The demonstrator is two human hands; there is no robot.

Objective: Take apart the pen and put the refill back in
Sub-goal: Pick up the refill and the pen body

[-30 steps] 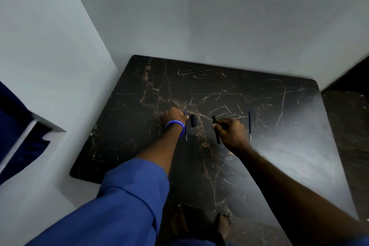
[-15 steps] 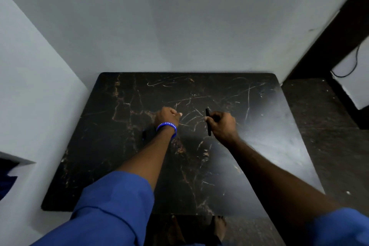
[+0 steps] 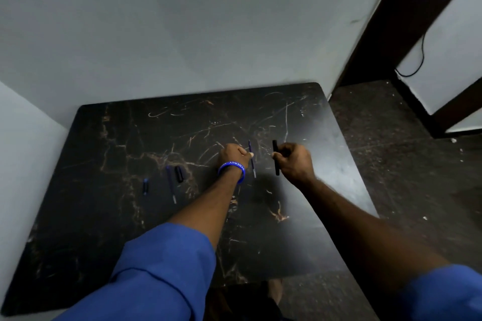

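Black marble-patterned table [image 3: 109, 216] set into a pale wall corner, scratched on top. At roughly nine o'clock from the hands, three loose parts lying flat and close together: a short blue piece [image 3: 145, 186] farthest left, then a thin blue refill with a pale tip [image 3: 170, 185], then a short black cap-like piece [image 3: 179, 173] just beside it, possibly touching — too blurred to tell.

Near the table's middle, left hand [image 3: 232, 154], blue wristband [image 3: 232, 170] on the wrist, blue sleeve [image 3: 156, 273] pushed back on the forearm. Fingers curled, thumb and forefinger pinched on a second slim blue refill [image 3: 252, 159]. Refill pointing about twelve o'clock at its far end and six o'clock at its pale tip; lifted or resting on the tabletop, cannot tell.

Just at three o'clock from it, apart by a narrow gap, right hand [image 3: 293, 161] closed around a black pen barrel [image 3: 275, 157], held nearly parallel to the refill, both ends showing past the fingers.

Farther toward three o'clock, dark speckled floor [image 3: 404, 164] and a dark door frame [image 3: 370, 41].
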